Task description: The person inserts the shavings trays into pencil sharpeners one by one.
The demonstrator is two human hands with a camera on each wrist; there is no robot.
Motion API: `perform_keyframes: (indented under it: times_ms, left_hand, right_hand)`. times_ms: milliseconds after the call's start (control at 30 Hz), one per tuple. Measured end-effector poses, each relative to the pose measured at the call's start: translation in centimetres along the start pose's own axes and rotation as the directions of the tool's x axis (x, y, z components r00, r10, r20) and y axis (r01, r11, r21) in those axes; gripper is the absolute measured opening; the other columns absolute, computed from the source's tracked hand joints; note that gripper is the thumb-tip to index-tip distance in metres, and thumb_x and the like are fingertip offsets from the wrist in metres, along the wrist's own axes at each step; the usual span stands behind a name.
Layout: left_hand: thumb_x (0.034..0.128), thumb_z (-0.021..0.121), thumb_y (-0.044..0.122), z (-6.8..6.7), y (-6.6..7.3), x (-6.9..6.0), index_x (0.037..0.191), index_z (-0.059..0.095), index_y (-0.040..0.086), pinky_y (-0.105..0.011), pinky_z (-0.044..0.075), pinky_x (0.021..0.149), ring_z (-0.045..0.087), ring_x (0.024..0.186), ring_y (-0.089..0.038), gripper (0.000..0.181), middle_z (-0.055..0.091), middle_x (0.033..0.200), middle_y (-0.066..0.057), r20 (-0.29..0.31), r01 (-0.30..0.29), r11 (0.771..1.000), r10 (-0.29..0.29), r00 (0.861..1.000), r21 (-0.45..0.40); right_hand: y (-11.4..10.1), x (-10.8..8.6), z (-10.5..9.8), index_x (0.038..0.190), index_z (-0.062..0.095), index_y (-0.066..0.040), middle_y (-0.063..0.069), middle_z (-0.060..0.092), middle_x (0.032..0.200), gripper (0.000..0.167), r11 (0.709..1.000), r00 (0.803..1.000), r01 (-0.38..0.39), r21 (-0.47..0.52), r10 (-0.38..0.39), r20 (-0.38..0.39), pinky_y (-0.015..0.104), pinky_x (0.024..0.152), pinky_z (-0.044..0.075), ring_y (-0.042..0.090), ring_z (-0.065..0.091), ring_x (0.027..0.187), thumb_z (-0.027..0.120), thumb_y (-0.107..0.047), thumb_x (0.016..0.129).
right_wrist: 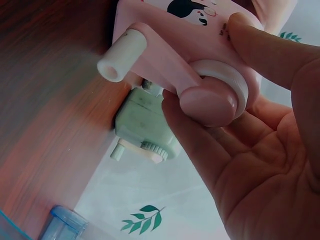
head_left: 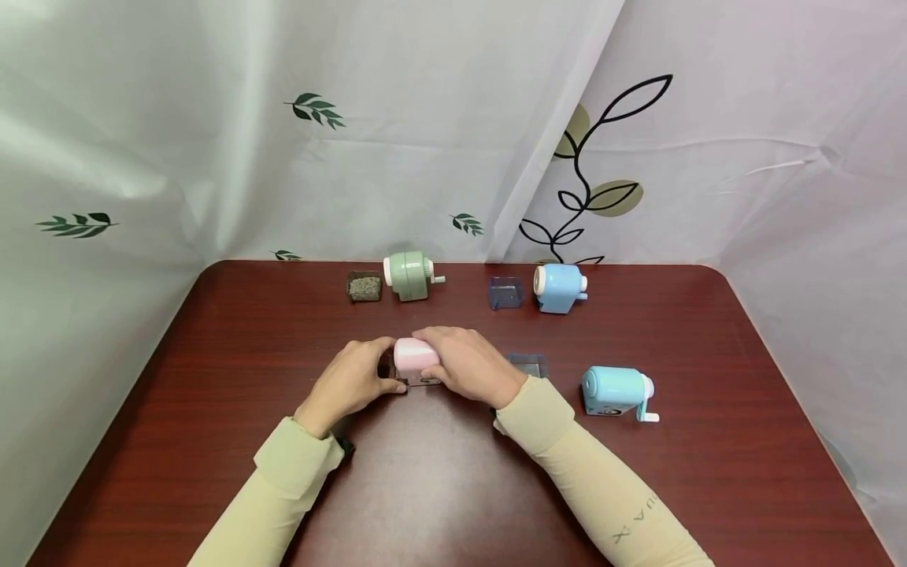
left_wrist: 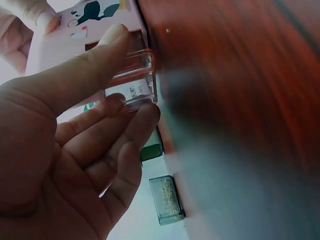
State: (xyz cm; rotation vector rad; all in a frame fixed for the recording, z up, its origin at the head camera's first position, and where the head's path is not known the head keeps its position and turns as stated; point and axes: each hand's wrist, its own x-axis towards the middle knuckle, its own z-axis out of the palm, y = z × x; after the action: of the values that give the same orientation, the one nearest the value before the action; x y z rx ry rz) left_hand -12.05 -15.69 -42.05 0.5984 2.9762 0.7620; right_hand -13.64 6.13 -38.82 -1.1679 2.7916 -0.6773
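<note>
Pink pencil sharpener (head_left: 416, 356) sits near the middle of the desk (head_left: 397, 488), between both hands, its base close to the wood; whether it touches, I cannot tell. Taking it as the dial's centre, with twelve at the far edge, the right hand (head_left: 471, 366) is at three, pinching the body at the crank (right_wrist: 165, 57) end, thumb over the panda-printed side and fingers behind. At eight, the left hand (head_left: 352, 383) pinches a clear drawer (left_wrist: 145, 92) between thumb and fingers at the sharpener's opposite end; how far in it sits is hard to judge. A green sharpener (head_left: 409, 276) stands at twelve, and a drawer of shavings (head_left: 364, 288) at eleven, just beside it. Toward two lie a dark-blue drawer (head_left: 505, 293) and, farther out, a blue sharpener (head_left: 560, 288). At three, beyond the right hand, come a partly hidden grey-blue tray (head_left: 527, 364) and then a turquoise sharpener (head_left: 615, 388), its crank turned toward four. Leaf-printed cloth (head_left: 397, 181) hangs behind the desk at twelve.
</note>
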Motion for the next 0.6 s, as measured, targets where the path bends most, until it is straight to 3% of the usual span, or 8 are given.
perform_keyframes:
  times_ms: [167, 400, 600]
  left_hand:
    - [0.0677, 0.095, 0.023, 0.08, 0.27, 0.14, 0.106, 0.068, 0.005, -0.034, 0.049, 0.063, 0.057, 0.065, -0.012, 0.051, 0.067, 0.082, 0.0, 0.003, 0.016, 1.0, -0.016, 1.0, -0.012]
    - [0.0678, 0.095, 0.025, 0.11, 0.6, 0.28, 0.117, 0.067, 0.003, -0.036, 0.052, 0.067, 0.061, 0.071, -0.015, 0.061, 0.071, 0.092, -0.004, 0.013, 0.041, 0.999, -0.041, 0.999, -0.014]
    - [0.0671, 0.095, 0.025, 0.2, 0.76, 0.38, 0.118, 0.066, 0.002, -0.038, 0.052, 0.068, 0.063, 0.072, -0.016, 0.063, 0.071, 0.091, -0.004, 0.004, 0.028, 0.999, -0.028, 1.0, -0.018]
  right_hand:
    - [0.03, 0.0, -0.01, 0.134, 0.059, -0.002, 0.012, 0.067, 0.126, 0.05, 1.0, 1.0, 0.007, -0.007, -0.007, -0.004, 0.041, 0.088, 0.053, 0.023, 0.067, 0.103, 0.075, -0.025, 0.092]
    - [0.04, -0.01, -0.07, 0.133, 0.059, -0.003, 0.01, 0.067, 0.125, 0.05, 1.0, 1.0, 0.011, -0.008, -0.011, -0.001, 0.039, 0.087, 0.053, 0.023, 0.067, 0.101, 0.077, -0.024, 0.091]
    - [0.03, 0.09, -0.02, 0.131, 0.06, -0.002, 0.01, 0.068, 0.122, 0.049, 1.0, 1.0, 0.024, -0.015, -0.024, -0.007, 0.039, 0.085, 0.053, 0.023, 0.068, 0.099, 0.077, -0.022, 0.09]
